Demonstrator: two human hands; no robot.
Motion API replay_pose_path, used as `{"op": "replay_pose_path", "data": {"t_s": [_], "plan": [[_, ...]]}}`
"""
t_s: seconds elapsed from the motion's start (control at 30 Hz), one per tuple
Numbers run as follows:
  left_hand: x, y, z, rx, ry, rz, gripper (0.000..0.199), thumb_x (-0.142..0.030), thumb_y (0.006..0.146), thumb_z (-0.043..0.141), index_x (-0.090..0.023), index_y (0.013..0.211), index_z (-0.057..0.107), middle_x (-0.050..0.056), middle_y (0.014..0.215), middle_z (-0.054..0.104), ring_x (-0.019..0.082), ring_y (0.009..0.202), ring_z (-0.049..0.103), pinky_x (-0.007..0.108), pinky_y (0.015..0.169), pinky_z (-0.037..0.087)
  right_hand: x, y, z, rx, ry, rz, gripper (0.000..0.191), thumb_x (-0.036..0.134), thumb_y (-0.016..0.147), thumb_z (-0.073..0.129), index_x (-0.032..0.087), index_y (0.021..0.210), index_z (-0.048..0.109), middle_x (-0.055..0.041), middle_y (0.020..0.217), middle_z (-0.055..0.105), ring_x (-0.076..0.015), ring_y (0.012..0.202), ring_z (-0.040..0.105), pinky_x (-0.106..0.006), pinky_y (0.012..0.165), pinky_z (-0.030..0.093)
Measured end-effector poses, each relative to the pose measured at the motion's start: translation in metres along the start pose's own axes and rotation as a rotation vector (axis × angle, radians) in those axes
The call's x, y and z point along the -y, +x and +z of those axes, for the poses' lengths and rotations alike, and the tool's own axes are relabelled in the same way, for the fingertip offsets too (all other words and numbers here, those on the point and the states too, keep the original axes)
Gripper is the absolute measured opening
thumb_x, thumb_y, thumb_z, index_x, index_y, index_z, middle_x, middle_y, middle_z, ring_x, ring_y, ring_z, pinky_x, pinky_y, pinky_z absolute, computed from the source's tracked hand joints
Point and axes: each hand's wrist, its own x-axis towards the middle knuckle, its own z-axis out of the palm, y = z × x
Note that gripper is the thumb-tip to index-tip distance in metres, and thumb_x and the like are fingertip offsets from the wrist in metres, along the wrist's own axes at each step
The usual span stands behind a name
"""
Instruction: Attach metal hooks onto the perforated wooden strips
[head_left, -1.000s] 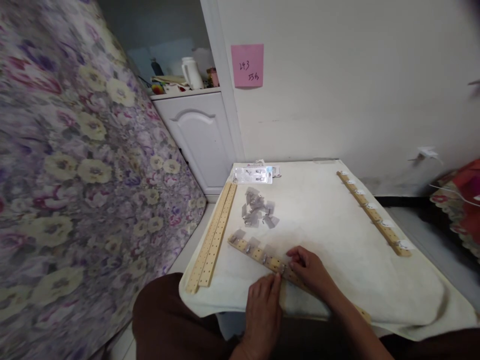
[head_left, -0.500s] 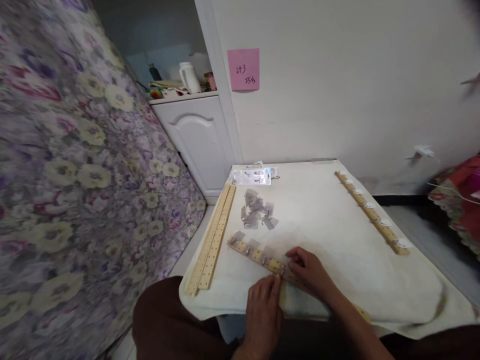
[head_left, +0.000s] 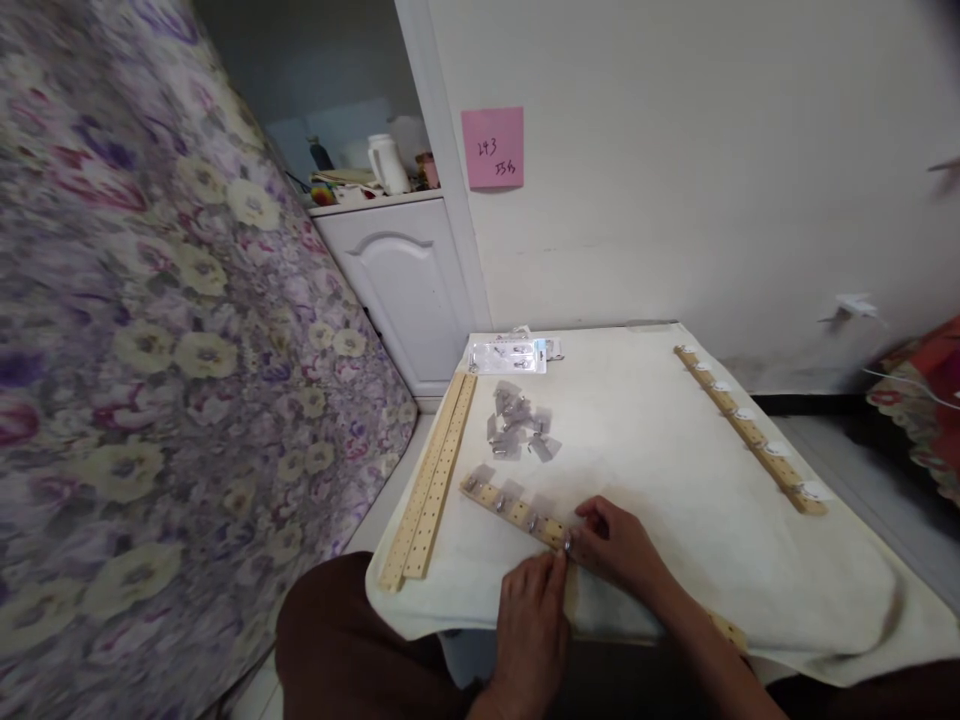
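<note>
A perforated wooden strip (head_left: 516,512) lies slantwise near the table's front edge, with several small metal pieces on clear plastic tabs along it. My left hand (head_left: 531,610) rests at the strip's near edge, its fingers together and its fingertips by a small metal piece (head_left: 567,543). From the right, my right hand (head_left: 611,540) reaches over the strip, thumb and finger closed on that metal piece. The part of the strip under my right hand is hidden. Beyond the strip lies a loose pile of metal pieces with clear tabs (head_left: 517,425).
Two perforated wooden strips (head_left: 431,490) lie along the table's left side. Another strip (head_left: 750,432) with white round pieces lies at the right. Clear packaging (head_left: 510,356) is at the back left. A pink note (head_left: 493,148) hangs on the wall.
The view has shifted slightly. My right hand's thumb and finger have come down closer to the strip and my left fingertips, at the metal piece. My left hand has barely moved.
</note>
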Motion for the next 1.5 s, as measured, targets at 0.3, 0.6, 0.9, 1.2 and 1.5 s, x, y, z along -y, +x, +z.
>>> {"op": "replay_pose_path", "data": {"t_s": [0.3, 0.6, 0.9, 1.2, 1.5], "plan": [[0.0, 0.0, 0.0, 0.004, 0.021, -0.019, 0.073, 0.002, 0.067, 0.042, -0.017, 0.137, 0.04, 0.012, 0.121, 0.055, 0.025, 0.111, 0.047, 0.043, 0.093, 0.041, 0.002, 0.001, 0.004, -0.021, -0.037, 0.047, 0.02, 0.03, 0.069, 0.061, 0.021, 0.086, 0.06, 0.0011, 0.067, 0.063, -0.0161, 0.064, 0.058, -0.026, 0.06, 0.038], [-0.002, 0.001, -0.003, 0.039, -0.006, -0.04, 0.07, 0.002, 0.069, 0.041, -0.016, 0.136, 0.041, 0.012, 0.123, 0.054, 0.026, 0.112, 0.045, 0.045, 0.094, 0.04, 0.0, 0.005, 0.004, -0.003, -0.019, 0.053, 0.02, 0.028, 0.066, 0.062, 0.022, 0.084, 0.058, 0.0011, 0.072, 0.063, -0.0162, 0.068, 0.058, -0.025, 0.061, 0.037], [0.0, -0.002, 0.0, -0.005, -0.026, -0.018, 0.072, 0.002, 0.069, 0.041, -0.017, 0.138, 0.038, 0.012, 0.125, 0.052, 0.025, 0.115, 0.045, 0.045, 0.096, 0.039, -0.011, 0.004, 0.004, 0.002, 0.054, -0.007, 0.026, 0.03, 0.07, 0.061, 0.019, 0.094, 0.061, -0.0019, 0.08, 0.066, -0.0165, 0.069, 0.058, -0.027, 0.065, 0.042], [0.0, -0.002, -0.001, -0.051, -0.045, -0.003, 0.071, 0.001, 0.072, 0.04, -0.019, 0.139, 0.036, 0.012, 0.123, 0.053, 0.026, 0.113, 0.047, 0.047, 0.094, 0.041, -0.011, -0.003, -0.018, -0.029, 0.12, -0.039, 0.023, 0.031, 0.078, 0.052, 0.017, 0.091, 0.063, -0.0027, 0.076, 0.065, -0.0182, 0.071, 0.06, -0.029, 0.067, 0.045], [0.002, -0.004, -0.001, -0.069, -0.051, 0.024, 0.07, 0.002, 0.073, 0.039, -0.018, 0.139, 0.035, 0.013, 0.125, 0.051, 0.025, 0.115, 0.046, 0.046, 0.095, 0.041, -0.007, -0.005, -0.013, 0.009, 0.062, -0.051, 0.021, 0.028, 0.076, 0.053, 0.017, 0.092, 0.062, -0.0021, 0.075, 0.064, -0.0173, 0.07, 0.059, -0.028, 0.067, 0.043]]}}
